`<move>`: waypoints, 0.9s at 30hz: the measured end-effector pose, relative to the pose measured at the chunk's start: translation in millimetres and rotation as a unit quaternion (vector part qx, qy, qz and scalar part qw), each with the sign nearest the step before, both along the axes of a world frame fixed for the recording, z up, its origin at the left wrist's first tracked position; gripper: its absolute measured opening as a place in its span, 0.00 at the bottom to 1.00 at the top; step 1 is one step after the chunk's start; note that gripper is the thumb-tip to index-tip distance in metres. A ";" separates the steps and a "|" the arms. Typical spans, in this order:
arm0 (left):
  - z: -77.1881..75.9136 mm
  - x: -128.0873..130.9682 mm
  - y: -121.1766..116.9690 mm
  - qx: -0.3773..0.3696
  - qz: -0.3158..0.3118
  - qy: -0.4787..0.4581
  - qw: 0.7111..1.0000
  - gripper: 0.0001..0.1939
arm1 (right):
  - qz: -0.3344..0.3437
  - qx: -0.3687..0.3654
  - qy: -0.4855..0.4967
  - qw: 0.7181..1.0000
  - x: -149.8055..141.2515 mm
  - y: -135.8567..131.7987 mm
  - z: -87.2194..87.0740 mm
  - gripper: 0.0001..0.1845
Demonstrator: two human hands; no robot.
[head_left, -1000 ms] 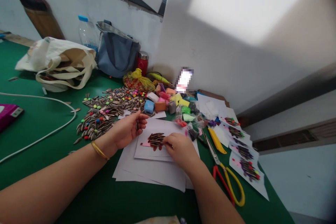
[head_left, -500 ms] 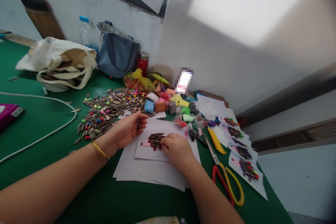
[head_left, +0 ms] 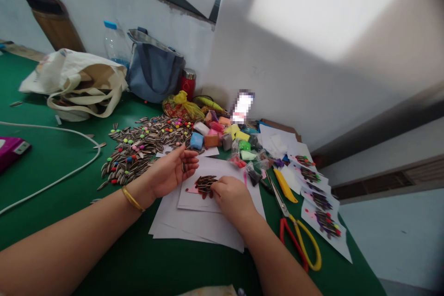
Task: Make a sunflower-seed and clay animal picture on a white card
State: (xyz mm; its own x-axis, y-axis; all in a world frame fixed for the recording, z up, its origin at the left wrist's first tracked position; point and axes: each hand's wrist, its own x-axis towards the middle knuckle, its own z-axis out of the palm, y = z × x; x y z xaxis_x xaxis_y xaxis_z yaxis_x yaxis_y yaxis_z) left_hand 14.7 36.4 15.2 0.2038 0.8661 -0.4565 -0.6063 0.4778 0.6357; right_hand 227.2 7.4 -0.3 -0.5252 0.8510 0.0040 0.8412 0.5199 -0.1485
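Covering the right edge of the seed hedgehog [head_left: 205, 185], the right hand [head_left: 233, 198] is curling inward at four o'clock; whether it is pinching anything, I cannot tell. At ten o'clock, the left hand [head_left: 171, 172] is facing palm up, half open, cupping a dark seed [head_left: 183, 166]. White paper [head_left: 190, 201] is lying under the hedgehog.

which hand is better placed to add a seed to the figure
The right hand, probably: its fingertips are at the seed-covered figure, while the left hand is apart from it, fingers curled, seemingly holding a seed.
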 end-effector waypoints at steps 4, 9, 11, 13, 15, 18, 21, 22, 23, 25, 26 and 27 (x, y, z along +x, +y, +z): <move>0.2 0.8 -3.5 0.019 -0.043 -0.073 0.996 0.20 | 0.008 0.023 0.071 0.997 6.9 -1.1 6.2 0.09; 0.4 9.3 -17.4 0.049 -0.146 -0.128 0.980 0.28 | 0.052 0.069 0.201 0.976 2.2 -6.0 13.5 0.11; 0.3 13.7 -24.4 0.060 -0.195 -0.140 0.969 0.32 | 0.076 0.068 0.230 0.968 -3.4 -8.5 13.0 0.15; 0.7 16.8 -30.2 0.070 -0.229 -0.146 0.960 0.35 | 0.087 0.064 0.242 0.964 -8.1 -10.8 11.6 0.16; 2.0 18.3 -34.0 0.080 -0.251 -0.148 0.953 0.37 | 0.087 0.066 0.254 0.961 -10.1 -12.4 10.4 0.14; 4.2 18.7 -35.4 0.093 -0.265 -0.143 0.949 0.40 | 0.085 0.066 0.287 0.952 -7.1 -12.5 10.9 0.10; 1.9 17.9 -31.4 0.119 -0.246 -0.097 0.957 0.40 | 0.060 0.048 0.313 0.946 2.7 -7.9 13.3 0.10; -0.1 17.0 -28.6 0.137 -0.224 -0.061 0.963 0.38 | 0.040 0.040 0.311 0.949 6.9 -5.3 14.0 0.09; -2.7 15.5 -25.2 0.161 -0.192 -0.014 0.968 0.36 | 0.017 0.032 0.301 0.953 11.4 -2.2 14.4 0.09; -8.1 10.4 -17.4 0.221 -0.103 0.148 0.958 0.30 | -0.018 0.011 0.266 0.964 20.5 4.4 14.6 0.10; -10.6 7.0 -13.4 0.246 -0.080 0.249 0.933 0.26 | -0.030 -0.004 0.246 0.969 24.6 7.5 14.5 0.11; -12.8 3.2 -9.7 0.278 -0.071 0.333 0.898 0.22 | -0.042 -0.019 0.222 0.974 28.3 10.2 14.4 0.12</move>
